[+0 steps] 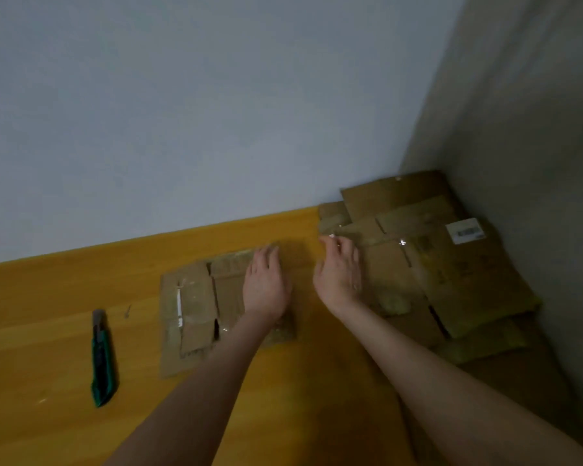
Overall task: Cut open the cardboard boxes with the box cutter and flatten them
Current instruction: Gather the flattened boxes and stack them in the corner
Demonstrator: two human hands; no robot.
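A small flattened cardboard box (191,307) with clear tape lies on the yellow wooden floor. My left hand (265,284) rests flat on its right part, fingers straight. My right hand (339,270) hovers just to the right, at the left edge of a pile of flattened boxes (445,264) in the corner; its fingers are loosely bent and I cannot see anything held in them. The green box cutter (102,358) lies on the floor to the left, apart from both hands, its blade end pointing away from me.
The pale wall (216,112) runs along the back and a second wall (535,163) closes the right side, forming a corner behind the pile. A white barcode label (465,231) sits on the pile's top sheet. Bare wooden floor (41,297) extends to the left.
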